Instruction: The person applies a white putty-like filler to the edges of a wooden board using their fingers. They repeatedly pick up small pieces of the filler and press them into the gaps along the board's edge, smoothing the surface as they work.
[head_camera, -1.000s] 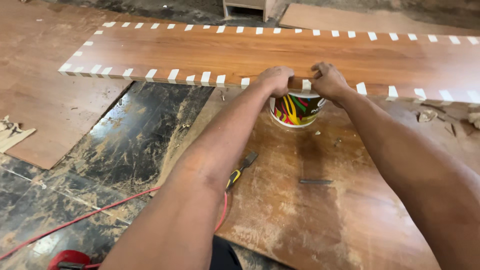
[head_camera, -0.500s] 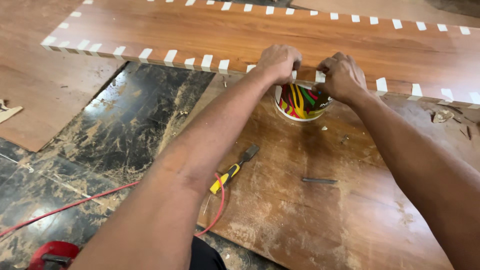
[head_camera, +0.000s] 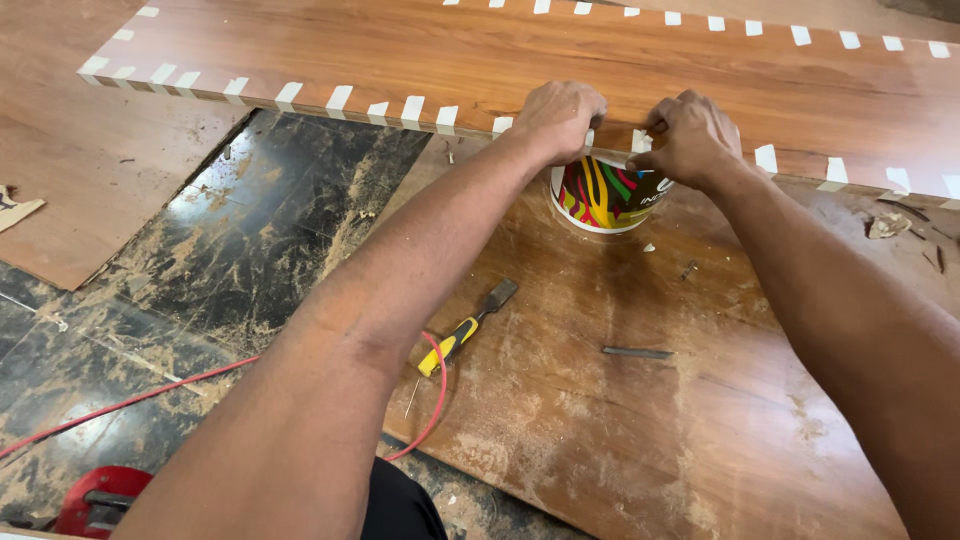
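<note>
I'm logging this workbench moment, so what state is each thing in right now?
Left hand: pressed on the panel's front edge, fingers bent.
Right hand: pinching at the same edge.
Wooden panel: lying flat, pale tape strips along its edges.
Striped tub: upright under the panel's edge.
Yellow-handled chisel: lying loose on the lower board.
Red cable: slack on the floor.

Hands (head_camera: 625, 125) on panel edge (head_camera: 480, 110), tub (head_camera: 605, 195) below (touching), chisel (head_camera: 465, 330) nearer, left

Left hand (head_camera: 558, 118) and right hand (head_camera: 690, 135) press tape (head_camera: 640, 141) onto board edge (head_camera: 470, 125); tub (head_camera: 600, 195) below.
</note>
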